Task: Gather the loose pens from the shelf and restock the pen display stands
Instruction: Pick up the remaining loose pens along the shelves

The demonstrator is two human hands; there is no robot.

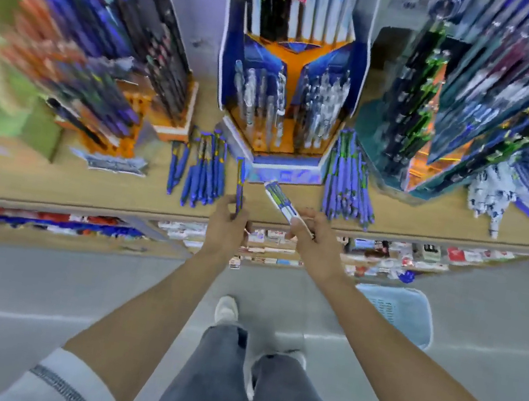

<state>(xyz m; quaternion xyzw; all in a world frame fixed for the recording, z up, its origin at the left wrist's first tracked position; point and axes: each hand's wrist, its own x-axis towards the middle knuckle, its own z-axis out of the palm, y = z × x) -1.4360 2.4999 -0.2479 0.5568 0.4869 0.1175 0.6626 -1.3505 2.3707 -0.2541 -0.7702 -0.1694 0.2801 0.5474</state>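
My left hand (227, 225) grips a single blue pen (241, 182) that points up over the front edge of the wooden shelf (51, 180). A small bundle of white and blue pens (279, 201) is held slanted in my right hand (314, 239). Both hands are just in front of the blue and orange pen display stand (288, 107), whose lower pockets hold several pens. Loose blue pens (203, 170) lie in a pile on the shelf to the left of the stand. To its right lies another pile of blue and green pens (348, 186).
Taller pen stands rise at the left (106, 54) and right (445, 100) of the shelf. White pens (490, 198) lie at the far right. A lower shelf (266, 245) holds small boxes. A light blue basket (401, 312) stands on the floor by my right arm.
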